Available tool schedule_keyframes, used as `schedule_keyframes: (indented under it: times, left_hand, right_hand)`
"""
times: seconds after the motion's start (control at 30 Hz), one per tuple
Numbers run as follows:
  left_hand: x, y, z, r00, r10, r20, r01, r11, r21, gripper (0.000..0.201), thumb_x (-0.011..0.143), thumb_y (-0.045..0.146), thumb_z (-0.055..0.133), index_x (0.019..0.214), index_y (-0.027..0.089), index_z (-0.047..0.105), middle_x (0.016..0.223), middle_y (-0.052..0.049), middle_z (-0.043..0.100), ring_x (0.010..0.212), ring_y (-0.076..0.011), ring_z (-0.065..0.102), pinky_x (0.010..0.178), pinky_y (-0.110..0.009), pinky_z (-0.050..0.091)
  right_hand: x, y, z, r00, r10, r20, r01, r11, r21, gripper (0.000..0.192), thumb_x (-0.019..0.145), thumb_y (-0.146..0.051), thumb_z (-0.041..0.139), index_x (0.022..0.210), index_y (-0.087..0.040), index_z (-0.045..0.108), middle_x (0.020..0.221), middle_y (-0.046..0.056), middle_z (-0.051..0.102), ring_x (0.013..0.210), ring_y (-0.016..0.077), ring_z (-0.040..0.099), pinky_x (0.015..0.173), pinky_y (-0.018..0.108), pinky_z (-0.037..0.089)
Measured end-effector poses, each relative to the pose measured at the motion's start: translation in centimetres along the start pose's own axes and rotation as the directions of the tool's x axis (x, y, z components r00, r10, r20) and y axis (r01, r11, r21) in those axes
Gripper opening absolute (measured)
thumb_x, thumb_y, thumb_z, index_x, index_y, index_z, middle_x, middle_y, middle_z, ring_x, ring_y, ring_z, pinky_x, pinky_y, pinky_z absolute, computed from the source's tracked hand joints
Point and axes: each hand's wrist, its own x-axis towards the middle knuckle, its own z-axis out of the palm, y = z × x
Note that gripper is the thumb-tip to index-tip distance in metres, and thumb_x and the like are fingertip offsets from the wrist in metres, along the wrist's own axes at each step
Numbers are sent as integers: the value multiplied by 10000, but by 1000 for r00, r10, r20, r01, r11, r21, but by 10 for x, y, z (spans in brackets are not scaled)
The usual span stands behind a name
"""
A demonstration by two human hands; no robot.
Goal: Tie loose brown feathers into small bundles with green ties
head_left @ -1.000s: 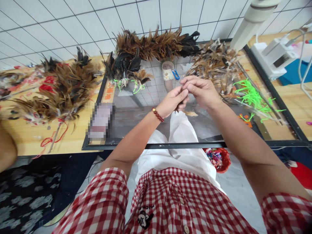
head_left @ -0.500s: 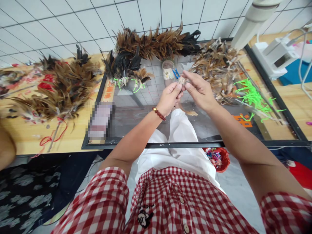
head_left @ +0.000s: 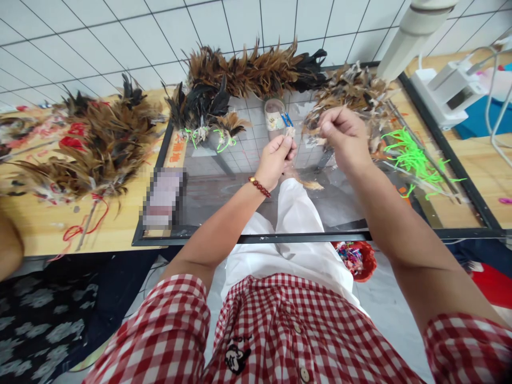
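My left hand (head_left: 275,159) pinches a small tuft of brown feathers (head_left: 289,132) by its quill ends, above the glass table top (head_left: 248,186). My right hand (head_left: 343,136) is raised to the right of it, fingers closed; whether anything is between them I cannot tell. It hovers at the edge of a loose heap of brown and grey feathers (head_left: 352,93). A single brown feather (head_left: 312,185) lies on the glass below my hands.
Piles of brown and black feathers (head_left: 256,69) line the back of the table, with more on the wooden bench at the left (head_left: 100,138). Green ties (head_left: 412,157) lie at the right. A small jar with blue clips (head_left: 276,114) stands ahead. A red basket (head_left: 360,260) sits under the table.
My hands were together on the tuft; the right hand has pulled away to the right and up toward the feather heap, while the left keeps the tuft.
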Motion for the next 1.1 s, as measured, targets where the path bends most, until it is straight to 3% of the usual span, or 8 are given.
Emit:
schedule_keyframes:
  times: [0.1,0.3,0.5,0.6,0.7,0.83,0.93,1.1]
  left_hand:
    - [-1,0,2,1000,19,-11,-19,1000,5,320,1023,388,628,786,188,547,653,55,587,448,-19,328,441,-188,252]
    - [-6,1,5,995,26,93,-28,999,26,324,999,374,679,777,162,576,637,40,599,498,-15,426,474,-162,292]
    - [-6,-1,4,992,3,125,-3,1000,0,343,990,397,689,769,166,566,636,48,572,469,-7,385,447,-159,265]
    - [-6,1,5,992,-22,125,23,1000,-6,341,991,395,687,766,172,561,597,68,505,445,-5,342,433,-162,241]
    - [-6,2,4,994,-48,103,49,999,-12,362,1003,397,667,756,176,523,581,84,453,430,2,307,426,-151,216]
    - [-5,1,3,987,-73,143,78,996,-35,393,1020,427,631,752,181,481,573,91,419,411,3,277,417,-140,194]
    - [-4,0,1,979,-74,191,81,996,-30,411,1015,454,631,749,183,473,568,93,405,403,2,265,415,-136,189]
    - [-5,0,-2,969,-79,236,73,997,33,396,1015,406,640,731,175,489,571,83,424,411,0,275,433,-143,207]
  right_hand:
    - [-2,-7,-2,971,81,223,-57,992,-116,532,790,-783,758,776,-267,628,809,27,594,856,223,586,822,393,494]
    - [-9,-9,4,990,5,144,28,973,-229,463,847,-728,743,801,-275,661,862,53,627,954,258,601,929,433,510]
    - [-11,-10,7,993,-15,115,42,969,-243,451,834,-742,748,798,-296,687,879,74,646,1020,295,617,972,470,530]
    - [-12,-10,9,996,-27,83,44,978,-205,464,832,-748,750,802,-287,714,903,69,674,1002,272,640,984,460,547]
    - [-10,-6,10,996,43,82,-36,996,-88,490,770,-755,807,886,-281,764,952,49,719,980,241,673,957,427,580]
    - [-7,-2,9,959,173,226,-198,976,94,587,644,-726,908,999,-268,813,961,23,773,962,219,714,917,394,610]
    - [-6,-3,8,924,213,318,-272,949,157,560,645,-678,931,999,-255,832,881,9,780,874,193,724,866,368,617]
    - [-8,-6,8,920,237,312,-297,941,161,476,681,-658,917,896,-243,828,785,15,746,788,190,711,771,357,610]
